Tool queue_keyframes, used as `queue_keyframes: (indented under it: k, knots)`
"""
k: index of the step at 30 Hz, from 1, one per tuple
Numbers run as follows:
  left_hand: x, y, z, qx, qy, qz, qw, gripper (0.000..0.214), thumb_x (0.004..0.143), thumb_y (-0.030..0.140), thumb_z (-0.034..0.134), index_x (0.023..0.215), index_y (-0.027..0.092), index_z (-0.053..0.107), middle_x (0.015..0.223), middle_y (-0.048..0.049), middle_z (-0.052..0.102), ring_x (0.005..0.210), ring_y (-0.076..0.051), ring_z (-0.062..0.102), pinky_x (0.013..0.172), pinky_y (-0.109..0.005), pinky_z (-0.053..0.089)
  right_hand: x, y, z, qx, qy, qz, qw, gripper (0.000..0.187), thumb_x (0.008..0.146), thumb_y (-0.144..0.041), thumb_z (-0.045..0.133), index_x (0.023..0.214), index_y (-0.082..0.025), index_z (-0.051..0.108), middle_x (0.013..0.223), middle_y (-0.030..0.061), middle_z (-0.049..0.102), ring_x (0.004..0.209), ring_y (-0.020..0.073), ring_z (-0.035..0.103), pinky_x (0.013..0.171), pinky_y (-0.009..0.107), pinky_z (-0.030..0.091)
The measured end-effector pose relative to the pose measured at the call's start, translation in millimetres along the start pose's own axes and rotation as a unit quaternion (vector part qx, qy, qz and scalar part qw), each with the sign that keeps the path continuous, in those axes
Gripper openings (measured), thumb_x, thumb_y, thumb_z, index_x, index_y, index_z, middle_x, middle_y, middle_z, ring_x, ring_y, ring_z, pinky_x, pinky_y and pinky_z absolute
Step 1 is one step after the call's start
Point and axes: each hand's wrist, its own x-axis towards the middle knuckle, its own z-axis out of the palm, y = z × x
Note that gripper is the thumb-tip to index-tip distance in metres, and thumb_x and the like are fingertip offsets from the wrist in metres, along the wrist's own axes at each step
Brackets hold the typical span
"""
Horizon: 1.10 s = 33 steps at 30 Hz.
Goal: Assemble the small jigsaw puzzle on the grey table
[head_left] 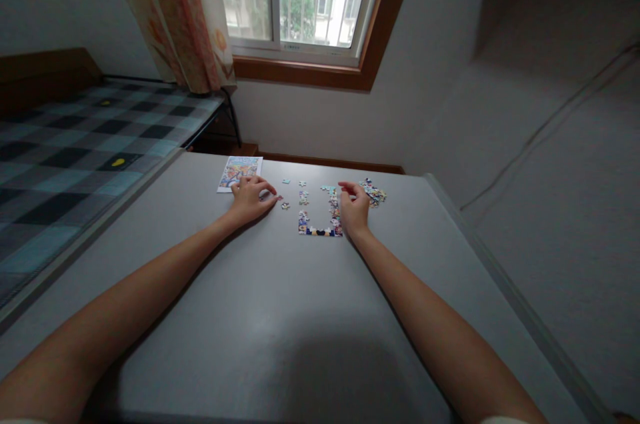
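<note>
A partly joined jigsaw puzzle (pixel 321 233) lies on the grey-white table, its pieces forming a bottom edge, a right side and part of the left. My left hand (pixel 249 199) is left of it, thumb and index finger closed at the tips on a small puzzle piece (pixel 279 197). Close by lies a loose piece (pixel 285 206), with another piece (pixel 286 181) farther back. My right hand (pixel 355 207) rests along the puzzle's right side, fingers bent and slightly apart, with nothing visible in them. Behind it sits a heap of loose pieces (pixel 376 194), partly hidden.
A printed picture sheet (pixel 235 167) lies at the table's back left, partly under my left hand. Left of the table (pixel 280 317) is a bed with a checked cover (pixel 110 127). A window and curtain (pixel 195 31) are beyond, and a wall is at right.
</note>
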Motion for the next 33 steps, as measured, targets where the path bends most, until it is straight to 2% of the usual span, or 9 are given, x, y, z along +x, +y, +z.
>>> queue_keyframes:
  k: [5,8,10,12,14,18,24,27,33]
  knots:
    - [2,1,-2.0,-0.030,-0.007,0.000,1.000,0.015,0.083,0.035,0.062,0.086,0.022,0.069,0.101,-0.0058,0.069,0.113,-0.030,0.049,0.094,-0.046,0.027,0,-5,-1,-0.005,-0.002,0.004,1.000,0.028,0.072,-0.022,0.046,0.087,-0.018,0.069,0.087,0.0057,0.065,0.083,0.0205,0.057,0.083,0.037,0.044]
    - [0,4,-6.2,-0.052,-0.019,0.014,0.998,0.011,0.084,0.029,0.059,0.085,0.022,0.068,0.093,-0.0029,0.072,0.101,-0.025,0.058,0.095,-0.044,0.028,-2,-9,-1,-0.015,-0.017,0.000,1.000,0.026,0.074,-0.021,0.047,0.088,-0.018,0.069,0.084,0.0048,0.065,0.081,0.0205,0.057,0.081,0.037,0.043]
    - [-3,7,-8.6,-0.041,0.009,0.025,0.999,0.012,0.085,0.029,0.058,0.085,0.022,0.068,0.093,-0.0032,0.072,0.098,-0.024,0.060,0.096,-0.043,0.029,-4,-14,-1,-0.033,-0.036,-0.017,0.999,0.026,0.075,-0.020,0.047,0.088,-0.019,0.069,0.083,0.0045,0.065,0.080,0.0208,0.056,0.082,0.037,0.042]
    - [-7,11,-9.8,-0.031,0.059,0.043,0.997,0.014,0.087,0.030,0.057,0.085,0.022,0.069,0.095,-0.0040,0.073,0.101,-0.024,0.059,0.098,-0.043,0.029,-8,-20,-2,-0.062,-0.059,-0.056,0.995,0.025,0.077,-0.018,0.048,0.089,-0.019,0.069,0.083,0.0042,0.066,0.081,0.0215,0.056,0.084,0.038,0.039]
    - [-11,18,-9.4,-0.051,0.075,0.065,0.994,0.015,0.088,0.031,0.057,0.084,0.023,0.069,0.091,-0.0029,0.073,0.099,-0.023,0.060,0.098,-0.042,0.031,-12,-27,-2,-0.097,-0.085,-0.111,0.985,0.023,0.079,-0.016,0.050,0.091,-0.021,0.069,0.085,0.0038,0.067,0.085,0.0223,0.055,0.086,0.039,0.036]
    - [-16,32,-4.9,-0.137,0.082,0.071,0.985,0.011,0.085,0.030,0.064,0.083,0.021,0.070,0.086,-0.0014,0.073,0.086,-0.019,0.062,0.091,-0.038,0.040,-19,-42,-4,-0.153,-0.152,-0.205,0.955,0.019,0.089,-0.018,0.053,0.097,-0.024,0.070,0.091,0.0036,0.069,0.091,0.0224,0.054,0.086,0.038,0.032]
    - [-20,38,3.1,-0.233,0.064,0.139,0.960,0.008,0.083,0.027,0.068,0.082,0.020,0.071,0.081,-0.0024,0.071,0.082,-0.018,0.061,0.080,-0.033,0.047,-22,-47,-7,-0.170,-0.231,-0.299,0.910,0.017,0.095,-0.029,0.057,0.103,-0.027,0.072,0.096,0.0017,0.071,0.095,0.0216,0.051,0.089,0.038,0.031]
    - [-21,38,4.3,-0.243,0.065,0.152,0.956,0.007,0.083,0.026,0.068,0.083,0.020,0.072,0.081,-0.0024,0.070,0.082,-0.018,0.061,0.081,-0.033,0.048,-22,-45,-6,-0.163,-0.246,-0.312,0.903,0.015,0.094,-0.031,0.059,0.098,-0.027,0.073,0.095,0.0019,0.071,0.096,0.0217,0.050,0.090,0.039,0.031]
    - [-22,41,3.2,-0.250,0.053,0.159,0.954,0.008,0.084,0.026,0.067,0.082,0.019,0.072,0.080,-0.0032,0.068,0.082,-0.018,0.061,0.079,-0.032,0.048,-23,-45,-5,-0.169,-0.262,-0.283,0.907,0.012,0.092,-0.032,0.062,0.091,-0.026,0.072,0.096,0.0028,0.069,0.099,0.0224,0.050,0.091,0.039,0.031]
